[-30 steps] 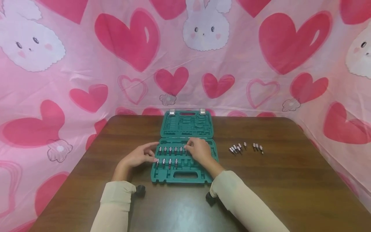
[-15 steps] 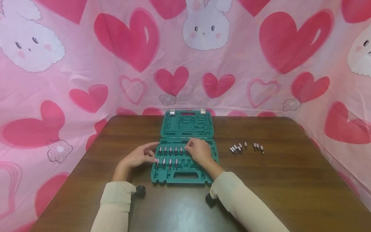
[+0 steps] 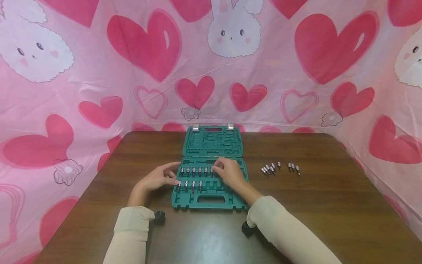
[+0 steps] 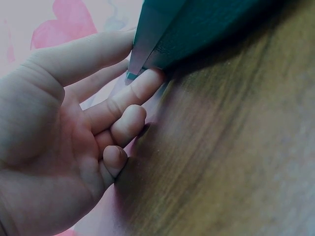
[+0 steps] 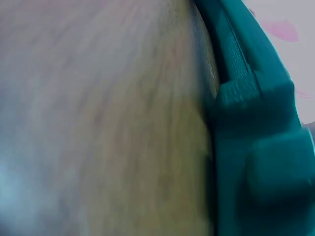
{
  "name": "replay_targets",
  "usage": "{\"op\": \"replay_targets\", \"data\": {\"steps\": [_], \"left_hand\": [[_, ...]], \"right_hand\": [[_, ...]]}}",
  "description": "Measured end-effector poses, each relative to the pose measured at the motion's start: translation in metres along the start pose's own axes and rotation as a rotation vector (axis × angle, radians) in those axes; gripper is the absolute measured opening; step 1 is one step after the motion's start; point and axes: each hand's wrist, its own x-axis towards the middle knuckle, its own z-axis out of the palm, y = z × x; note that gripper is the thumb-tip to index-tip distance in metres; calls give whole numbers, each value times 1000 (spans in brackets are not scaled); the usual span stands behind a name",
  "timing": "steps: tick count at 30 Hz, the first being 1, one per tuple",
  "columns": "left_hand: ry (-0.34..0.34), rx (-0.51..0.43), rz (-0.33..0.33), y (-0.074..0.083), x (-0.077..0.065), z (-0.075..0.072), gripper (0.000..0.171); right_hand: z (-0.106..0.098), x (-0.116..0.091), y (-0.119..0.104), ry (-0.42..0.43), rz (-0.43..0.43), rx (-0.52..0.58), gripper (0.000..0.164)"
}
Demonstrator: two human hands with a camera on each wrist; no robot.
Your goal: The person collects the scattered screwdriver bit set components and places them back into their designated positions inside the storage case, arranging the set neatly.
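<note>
A green tool case [image 3: 211, 199] lies unfolded on the table, its lid [image 3: 212, 143] at the back. Several chrome bit sockets [image 3: 193, 171] with dark tips stand in two rows in its tray. My left hand [image 3: 154, 178] holds the tray's left edge; in the left wrist view, the thumb and fingers [image 4: 147, 82] meet the case's rim and underside. My right hand [image 3: 228, 171] is over the tray, its fingertips beside the rightmost bit socket [image 3: 212, 171] of the back row. That socket shows in its slot. The right wrist view shows blurred tabletop and the case's edge, not the fingers.
Right of the case, several loose bit sockets [image 3: 268, 169] lie in a cluster, with a smaller group [image 3: 292, 167] farther right. The wooden table [image 3: 329, 212] ends at a pink heart-print cloth [image 3: 263, 73]. A black wrist device [image 3: 248, 229] hangs under the right cuff.
My right hand and forearm have shifted slightly right, and more of the rightmost back-row bit socket shows. The right fingertips have come off it. My left hand stays on the case edge.
</note>
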Motion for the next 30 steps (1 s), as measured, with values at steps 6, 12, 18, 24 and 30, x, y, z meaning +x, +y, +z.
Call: {"op": "replay_targets", "data": {"steps": [6, 12, 18, 24, 30], "left_hand": [[4, -18, 16, 1, 0, 0, 75], [0, -22, 27, -3, 2, 0, 75], [6, -6, 8, -1, -1, -1, 73], [1, -17, 12, -1, -1, -1, 73], [3, -32, 22, -1, 1, 0, 73]], "right_hand": [[-6, -2, 4, 17, -25, 7, 9], [-18, -7, 9, 35, -26, -20, 8], [-31, -10, 15, 39, -28, -56, 7], [-43, -12, 25, 26, -25, -104, 8], [-56, -15, 36, 7, 8, -134, 10]]}}
